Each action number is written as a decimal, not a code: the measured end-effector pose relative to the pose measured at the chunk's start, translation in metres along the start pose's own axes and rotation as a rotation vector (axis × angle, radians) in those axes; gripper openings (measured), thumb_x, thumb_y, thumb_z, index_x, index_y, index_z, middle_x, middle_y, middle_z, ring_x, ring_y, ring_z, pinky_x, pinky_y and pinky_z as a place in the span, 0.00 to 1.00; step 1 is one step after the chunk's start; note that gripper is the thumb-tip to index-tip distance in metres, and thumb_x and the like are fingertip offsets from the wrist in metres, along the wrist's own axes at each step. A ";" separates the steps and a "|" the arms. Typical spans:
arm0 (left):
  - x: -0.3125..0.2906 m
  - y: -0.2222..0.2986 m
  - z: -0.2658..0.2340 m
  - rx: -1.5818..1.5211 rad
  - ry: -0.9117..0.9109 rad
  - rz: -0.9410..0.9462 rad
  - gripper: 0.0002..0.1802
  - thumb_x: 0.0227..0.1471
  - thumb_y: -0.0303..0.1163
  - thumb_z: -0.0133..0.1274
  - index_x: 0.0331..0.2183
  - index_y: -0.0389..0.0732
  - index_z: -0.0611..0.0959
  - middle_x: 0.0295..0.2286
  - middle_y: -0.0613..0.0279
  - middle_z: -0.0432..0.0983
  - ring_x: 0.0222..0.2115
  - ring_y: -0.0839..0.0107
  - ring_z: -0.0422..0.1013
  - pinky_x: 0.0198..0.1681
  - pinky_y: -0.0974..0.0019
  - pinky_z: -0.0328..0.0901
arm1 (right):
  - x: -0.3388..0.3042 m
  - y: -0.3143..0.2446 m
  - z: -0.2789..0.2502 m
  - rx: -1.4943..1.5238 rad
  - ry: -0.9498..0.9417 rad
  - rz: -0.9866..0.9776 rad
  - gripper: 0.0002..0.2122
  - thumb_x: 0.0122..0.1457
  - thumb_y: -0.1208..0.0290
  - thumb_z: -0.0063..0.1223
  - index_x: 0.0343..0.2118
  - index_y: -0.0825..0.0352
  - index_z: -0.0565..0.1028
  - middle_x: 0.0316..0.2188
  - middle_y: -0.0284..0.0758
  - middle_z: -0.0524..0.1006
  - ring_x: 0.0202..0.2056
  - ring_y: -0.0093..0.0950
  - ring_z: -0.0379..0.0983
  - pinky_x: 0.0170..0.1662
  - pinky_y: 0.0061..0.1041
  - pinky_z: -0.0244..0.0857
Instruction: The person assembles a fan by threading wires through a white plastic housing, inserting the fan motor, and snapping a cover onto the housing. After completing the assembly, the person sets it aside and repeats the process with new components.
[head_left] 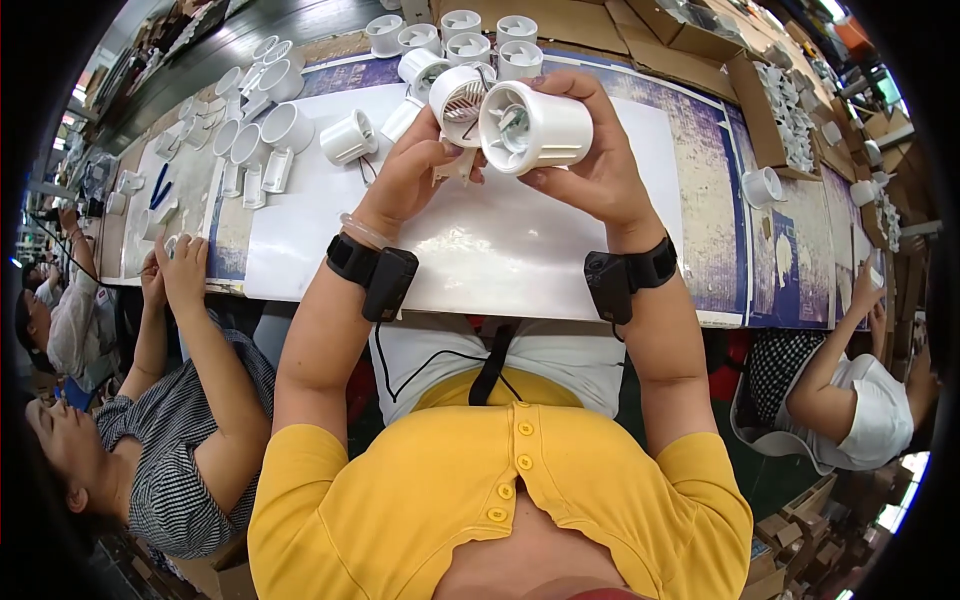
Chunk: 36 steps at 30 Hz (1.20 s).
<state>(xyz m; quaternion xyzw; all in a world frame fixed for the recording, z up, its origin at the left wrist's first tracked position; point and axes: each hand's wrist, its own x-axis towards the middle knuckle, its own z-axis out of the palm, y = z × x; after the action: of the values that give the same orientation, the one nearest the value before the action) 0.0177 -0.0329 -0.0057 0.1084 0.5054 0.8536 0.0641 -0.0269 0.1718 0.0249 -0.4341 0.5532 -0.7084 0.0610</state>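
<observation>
My right hand is closed round a white plastic cylinder, thumb below and fingers over the top. Its open end faces left and shows a white piece with vanes inside. Close beside it, my left hand grips a white round housing with a slatted grille inside and thin dark wires at its rim. A small white plastic bracket hangs below the housing by my left fingers. The two white parts overlap in view; I cannot tell whether they touch. Both hands are above the white work sheet.
Several white cylinders with vanes stand behind my hands. One with wires lies to the left, near white cups and blue-handled pliers. Right, a cardboard box holds small white parts. Co-workers sit on both sides.
</observation>
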 end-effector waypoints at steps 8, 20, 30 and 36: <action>-0.001 0.000 0.001 -0.019 0.056 0.017 0.25 0.55 0.30 0.43 0.54 0.38 0.60 0.42 0.57 0.69 0.38 0.70 0.71 0.38 0.64 0.69 | 0.004 0.014 0.005 -0.448 0.018 -0.177 0.31 0.38 0.74 0.69 0.48 0.61 0.65 0.47 0.34 0.69 0.51 0.29 0.65 0.54 0.28 0.60; 0.006 -0.015 -0.002 0.418 0.111 -0.059 0.20 0.57 0.28 0.45 0.50 0.36 0.61 0.37 0.60 0.72 0.32 0.76 0.71 0.34 0.69 0.71 | -0.004 -0.004 -0.049 -0.747 -0.261 0.177 0.26 0.44 0.68 0.64 0.48 0.64 0.70 0.44 0.33 0.74 0.45 0.24 0.68 0.47 0.25 0.60; 0.006 -0.017 0.006 0.402 0.174 -0.121 0.22 0.55 0.27 0.46 0.50 0.35 0.60 0.37 0.58 0.72 0.33 0.77 0.70 0.32 0.73 0.70 | 0.001 0.027 -0.014 -0.618 0.269 0.297 0.11 0.50 0.69 0.59 0.36 0.67 0.78 0.30 0.31 0.79 0.34 0.20 0.73 0.40 0.21 0.65; 0.008 -0.023 0.005 0.391 0.193 -0.023 0.23 0.54 0.27 0.47 0.51 0.35 0.61 0.38 0.60 0.71 0.34 0.78 0.70 0.35 0.75 0.66 | 0.003 0.025 0.001 -0.596 0.304 0.371 0.10 0.51 0.68 0.60 0.35 0.66 0.79 0.29 0.32 0.79 0.32 0.20 0.73 0.38 0.21 0.66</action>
<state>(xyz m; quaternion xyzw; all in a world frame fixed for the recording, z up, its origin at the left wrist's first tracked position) 0.0116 -0.0157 -0.0229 0.0309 0.6666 0.7448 0.0030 -0.0379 0.1594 0.0056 -0.2151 0.8070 -0.5495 -0.0234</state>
